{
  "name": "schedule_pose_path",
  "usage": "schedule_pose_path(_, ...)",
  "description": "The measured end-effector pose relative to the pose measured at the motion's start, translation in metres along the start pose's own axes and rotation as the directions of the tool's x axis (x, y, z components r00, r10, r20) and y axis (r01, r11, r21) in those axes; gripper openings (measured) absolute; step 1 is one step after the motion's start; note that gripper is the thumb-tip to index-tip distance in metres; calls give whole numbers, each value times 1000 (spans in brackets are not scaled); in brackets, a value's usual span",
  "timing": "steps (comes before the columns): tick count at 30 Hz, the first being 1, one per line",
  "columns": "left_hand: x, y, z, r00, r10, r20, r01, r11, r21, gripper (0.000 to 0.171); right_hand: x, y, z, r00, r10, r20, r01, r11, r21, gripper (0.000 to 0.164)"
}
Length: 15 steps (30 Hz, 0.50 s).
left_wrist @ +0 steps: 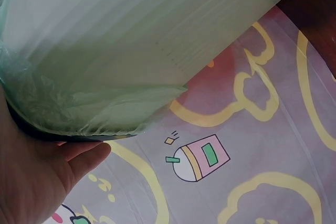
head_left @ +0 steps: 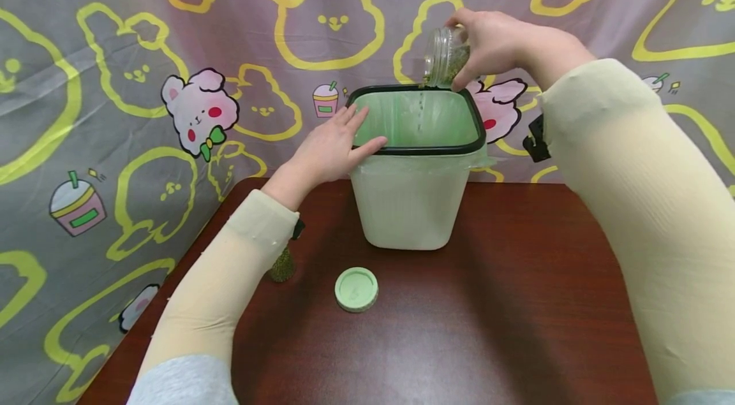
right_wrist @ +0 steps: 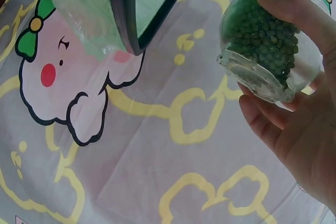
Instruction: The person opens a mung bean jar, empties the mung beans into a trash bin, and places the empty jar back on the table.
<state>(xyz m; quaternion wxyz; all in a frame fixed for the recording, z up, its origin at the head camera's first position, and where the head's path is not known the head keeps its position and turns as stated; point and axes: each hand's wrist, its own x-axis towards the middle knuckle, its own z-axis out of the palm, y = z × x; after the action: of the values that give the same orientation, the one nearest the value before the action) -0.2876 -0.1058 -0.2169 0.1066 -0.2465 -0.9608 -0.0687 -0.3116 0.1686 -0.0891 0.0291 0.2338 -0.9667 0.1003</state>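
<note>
My right hand grips a clear jar tipped sideways over the back rim of a white bin. Small green beans, which look like mung beans, fill part of the jar. A thin string of them drops from its mouth into the bin. A pale green bag lines the bin, its edge folded out under the black rim. My left hand rests on the rim's left side, fingers extended and thumb along the front edge.
A light green round lid lies on the dark wooden table in front of the bin. Left of it, a container of green beans stands partly hidden behind my left forearm. Patterned cloth hangs close behind the bin.
</note>
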Motion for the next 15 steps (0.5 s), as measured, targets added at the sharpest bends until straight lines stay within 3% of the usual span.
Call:
schedule_pose_path(8, 0, -1, 0, 1000, -6, 5, 6, 1000, -4, 84, 0, -1, -1, 1000, 4, -12, -4, 1000, 11, 103)
schedule_pose_path(15, 0, -2, 0, 1000, -9, 4, 9, 1000, -6, 85, -1, -3, -4, 992, 8, -127, -6, 1000, 21, 102)
